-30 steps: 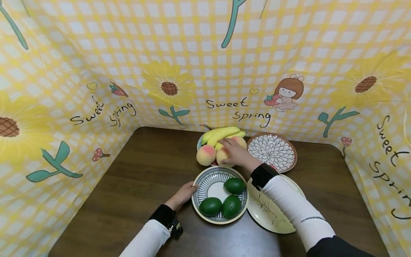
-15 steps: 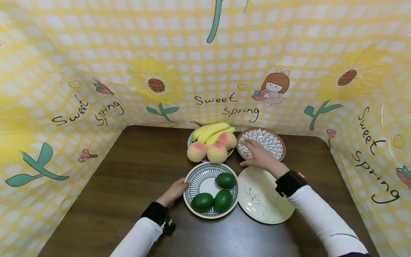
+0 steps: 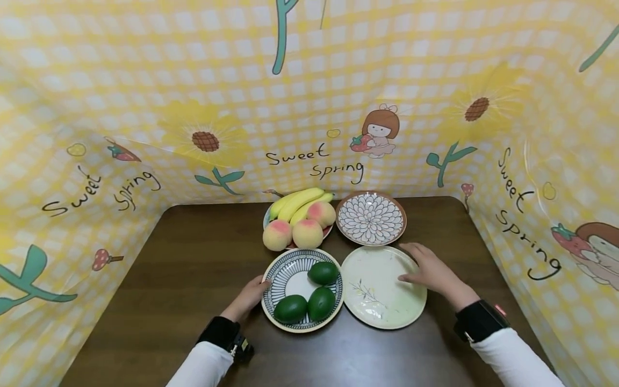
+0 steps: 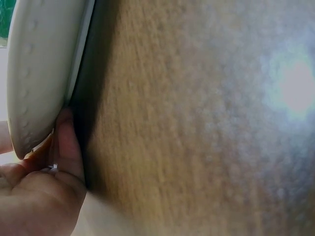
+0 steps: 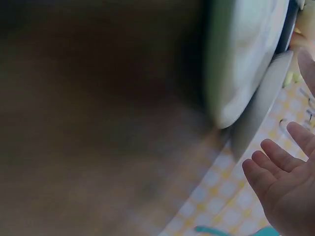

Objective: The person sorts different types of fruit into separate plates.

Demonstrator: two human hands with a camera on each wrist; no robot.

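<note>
My left hand (image 3: pixel 247 296) holds the left rim of a patterned bowl (image 3: pixel 282 277) with several dark green avocados (image 3: pixel 321 303) in it. In the left wrist view the fingers of the left hand (image 4: pixel 44 196) reach under the edge of the pale bowl (image 4: pixel 47 73). Beside the bowl lies a pale green plate (image 3: pixel 387 269) with a twig design. Over its right edge hovers my right hand (image 3: pixel 437 274), fingers spread and nothing in them. The right wrist view has the right hand (image 5: pixel 290 187) open near the blurred plate edge (image 5: pixel 246 64).
Behind the bowl, a dish (image 3: pixel 266 217) bears bananas (image 3: pixel 302 203) and several peaches (image 3: pixel 308 234). A brown-rimmed plate with a flower pattern (image 3: pixel 371 219) stands at the back right. A yellow checked cloth (image 3: pixel 242 97) hangs round the brown table (image 3: pixel 193 258).
My right hand has left the peaches and moved right and toward me, past the flower plate, to the pale green plate. The left hand keeps its hold on the bowl. The head view has turned right.
</note>
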